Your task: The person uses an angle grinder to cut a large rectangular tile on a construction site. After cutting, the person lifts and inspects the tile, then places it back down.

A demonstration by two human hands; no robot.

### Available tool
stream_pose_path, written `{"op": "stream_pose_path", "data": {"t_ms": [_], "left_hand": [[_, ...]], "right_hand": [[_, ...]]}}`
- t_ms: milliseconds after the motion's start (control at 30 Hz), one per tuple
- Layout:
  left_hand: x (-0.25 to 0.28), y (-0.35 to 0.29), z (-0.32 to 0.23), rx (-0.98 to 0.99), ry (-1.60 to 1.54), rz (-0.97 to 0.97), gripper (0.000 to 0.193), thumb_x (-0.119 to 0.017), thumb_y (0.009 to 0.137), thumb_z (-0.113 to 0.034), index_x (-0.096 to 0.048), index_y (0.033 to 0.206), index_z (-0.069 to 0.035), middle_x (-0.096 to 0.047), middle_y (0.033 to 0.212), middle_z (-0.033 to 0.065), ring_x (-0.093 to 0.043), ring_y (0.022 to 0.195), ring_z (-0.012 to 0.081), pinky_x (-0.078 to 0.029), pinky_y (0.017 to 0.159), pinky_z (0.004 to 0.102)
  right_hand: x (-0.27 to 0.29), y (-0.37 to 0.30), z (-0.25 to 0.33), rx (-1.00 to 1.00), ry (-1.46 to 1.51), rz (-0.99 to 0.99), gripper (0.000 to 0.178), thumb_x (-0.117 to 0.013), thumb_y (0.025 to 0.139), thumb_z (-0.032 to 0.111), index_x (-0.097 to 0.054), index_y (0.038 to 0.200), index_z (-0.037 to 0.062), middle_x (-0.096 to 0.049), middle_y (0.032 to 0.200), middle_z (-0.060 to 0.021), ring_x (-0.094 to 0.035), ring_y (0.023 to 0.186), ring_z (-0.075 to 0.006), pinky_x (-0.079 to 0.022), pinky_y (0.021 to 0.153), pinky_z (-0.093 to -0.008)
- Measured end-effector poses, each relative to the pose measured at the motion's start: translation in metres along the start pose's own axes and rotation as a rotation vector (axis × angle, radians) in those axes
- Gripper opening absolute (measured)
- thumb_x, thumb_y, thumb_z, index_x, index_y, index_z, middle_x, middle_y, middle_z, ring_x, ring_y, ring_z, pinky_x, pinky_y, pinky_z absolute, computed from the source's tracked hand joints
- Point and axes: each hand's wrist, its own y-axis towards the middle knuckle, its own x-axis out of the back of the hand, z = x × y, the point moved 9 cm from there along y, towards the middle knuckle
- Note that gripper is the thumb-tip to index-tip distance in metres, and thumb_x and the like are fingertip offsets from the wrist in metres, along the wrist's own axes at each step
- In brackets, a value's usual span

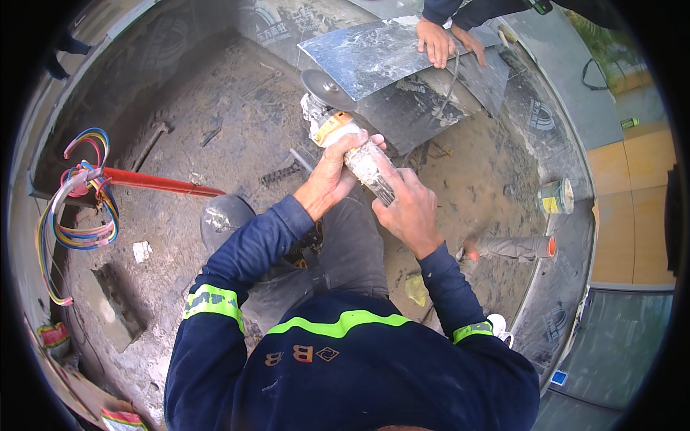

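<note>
An angle grinder point(366, 167), caked in pale dust, is held in front of me in both hands. My left hand point(332, 172) wraps round its body just behind the orange-and-white head. My right hand point(410, 208) grips the rear of the body. The grey cutting disc point(328, 90) points away from me, close to the left edge of a dusty dark sheet point(374, 54); whether they touch, I cannot tell. Another person's hands point(440, 44) lie flat on that sheet at its far right. Beneath it sits a second dark panel point(413, 108).
To the left, a red pipe point(162, 182) ends near bundled coloured wires point(86, 208). A concrete block point(116, 305) lies on the dirty floor. At right are a small bucket point(556, 197) and an orange-ended pipe point(517, 247). Low board walls point(553, 115) surround me.
</note>
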Motion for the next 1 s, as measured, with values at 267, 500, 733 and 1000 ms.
{"op": "stream_pose_path", "data": {"t_ms": [267,500,733,1000], "left_hand": [[0.003,0.005,-0.003,-0.003,0.008,-0.001,0.03,-0.08,0.098,-0.017,-0.068,0.122,-0.004,-0.077,0.128,0.0204,-0.074,0.124,0.036,-0.06,0.111,0.0535],[0.007,0.008,-0.006,0.0,0.004,-0.007,0.028,-0.081,0.097,-0.017,-0.07,0.12,-0.004,-0.078,0.127,0.0211,-0.075,0.123,0.0365,-0.06,0.111,0.0539],[0.008,0.011,-0.007,0.012,-0.009,-0.008,0.028,-0.082,0.096,-0.017,-0.071,0.118,-0.005,-0.078,0.127,0.0213,-0.075,0.123,0.0366,-0.06,0.111,0.0542],[0.003,0.009,-0.008,0.027,-0.012,0.003,0.027,-0.083,0.098,-0.017,-0.07,0.117,-0.005,-0.078,0.122,0.0169,-0.076,0.115,0.0306,-0.062,0.108,0.0494]], "right_hand": [[-0.001,0.004,0.002,-0.027,-0.009,0.015,0.092,-0.084,0.081,0.018,-0.053,0.166,0.0353,-0.068,0.111,-0.014,-0.075,0.096,-0.0389,-0.061,0.08,-0.0522],[-0.003,0.007,0.004,-0.042,0.006,0.01,0.092,-0.085,0.08,0.018,-0.053,0.165,0.0337,-0.068,0.111,-0.0147,-0.075,0.097,-0.0396,-0.061,0.081,-0.0529],[-0.007,0.01,0.002,-0.059,-0.028,0.038,0.091,-0.086,0.081,0.019,-0.054,0.165,0.0321,-0.068,0.114,-0.0162,-0.075,0.099,-0.0406,-0.061,0.082,-0.0535],[-0.005,0.011,0.004,-0.084,-0.036,0.035,0.083,-0.081,0.078,0.018,-0.061,0.159,0.0217,-0.072,0.117,-0.014,-0.075,0.1,-0.04,-0.061,0.084,-0.0527]]}}
